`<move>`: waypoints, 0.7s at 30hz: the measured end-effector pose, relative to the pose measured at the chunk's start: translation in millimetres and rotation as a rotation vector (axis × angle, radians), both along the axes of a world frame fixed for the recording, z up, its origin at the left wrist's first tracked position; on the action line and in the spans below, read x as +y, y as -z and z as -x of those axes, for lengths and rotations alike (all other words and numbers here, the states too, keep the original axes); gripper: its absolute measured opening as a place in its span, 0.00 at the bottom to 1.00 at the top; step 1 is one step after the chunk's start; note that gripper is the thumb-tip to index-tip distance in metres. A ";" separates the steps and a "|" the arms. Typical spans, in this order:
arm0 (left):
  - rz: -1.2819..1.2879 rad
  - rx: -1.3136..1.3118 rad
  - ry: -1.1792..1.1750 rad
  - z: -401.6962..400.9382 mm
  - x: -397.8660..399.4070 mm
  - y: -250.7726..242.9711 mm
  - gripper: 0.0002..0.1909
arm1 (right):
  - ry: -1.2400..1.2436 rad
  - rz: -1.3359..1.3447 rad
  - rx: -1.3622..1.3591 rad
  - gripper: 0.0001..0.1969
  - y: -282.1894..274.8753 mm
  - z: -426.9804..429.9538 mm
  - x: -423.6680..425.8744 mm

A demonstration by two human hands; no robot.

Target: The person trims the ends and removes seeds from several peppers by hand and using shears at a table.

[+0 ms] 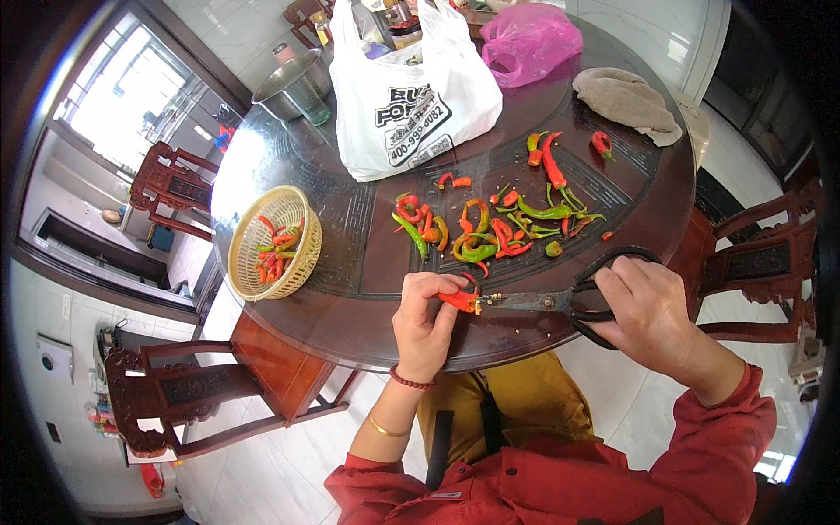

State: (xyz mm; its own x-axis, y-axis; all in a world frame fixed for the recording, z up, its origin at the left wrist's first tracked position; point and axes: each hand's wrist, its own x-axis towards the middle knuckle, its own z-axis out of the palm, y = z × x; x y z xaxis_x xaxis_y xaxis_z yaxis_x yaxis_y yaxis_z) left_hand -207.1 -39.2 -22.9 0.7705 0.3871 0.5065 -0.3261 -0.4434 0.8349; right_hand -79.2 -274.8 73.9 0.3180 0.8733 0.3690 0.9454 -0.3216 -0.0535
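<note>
My left hand (425,321) pinches a cut red chili pepper (459,301) near the table's front edge. My right hand (640,308) is closed around the black handles of a pair of scissors (548,302). The blades point left and meet the pepper's cut end, where pale seeds cling. Beyond my hands, many loose red and green chili peppers (479,251) lie spread on the dark round wooden table (348,328). At the left, a yellow plastic basket (307,269) holds red and green pepper pieces (279,249).
A white plastic bag (367,144), a pink plastic bag (535,42) and a grey-brown cloth (623,102) lie at the back. A metal pot (269,85) and a drinking glass (308,105) stand back left. Carved wooden chairs (282,374) flank the table.
</note>
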 end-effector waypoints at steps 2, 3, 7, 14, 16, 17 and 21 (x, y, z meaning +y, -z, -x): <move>-0.025 -0.007 -0.058 -2.9 -3.1 -2.5 0.13 | -0.002 0.007 -0.011 0.23 -2.2 0.3 0.6; -0.052 -0.014 -0.119 -4.1 -4.8 -4.5 0.13 | 0.004 0.023 -0.043 0.22 -3.9 1.1 1.5; -0.278 0.017 -0.186 -2.4 -7.8 -11.1 0.13 | 0.023 0.060 -0.128 0.21 -5.5 2.4 6.7; 0.128 0.058 0.010 -2.9 -2.9 -6.4 0.10 | -0.060 0.052 -0.073 0.21 -3.6 -5.3 14.8; 0.276 0.040 0.099 -2.3 -1.1 -6.2 0.10 | -0.088 0.013 -0.036 0.21 3.5 -9.0 16.4; 0.277 0.048 0.118 -1.9 -0.5 -6.1 0.09 | -0.090 0.011 -0.035 0.21 4.1 -8.6 16.5; 0.287 0.107 0.163 -1.2 2.2 -8.0 0.08 | -0.069 -0.017 0.008 0.20 9.6 -8.0 18.1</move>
State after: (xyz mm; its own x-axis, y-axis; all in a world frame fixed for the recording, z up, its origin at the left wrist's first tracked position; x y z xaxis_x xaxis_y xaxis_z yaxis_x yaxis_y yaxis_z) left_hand -205.9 -37.1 -14.9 0.8768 0.3692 0.3080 -0.2775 -0.1347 0.9512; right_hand -71.2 -256.7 64.3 0.2607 0.8868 0.3816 0.9646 -0.2550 -0.0664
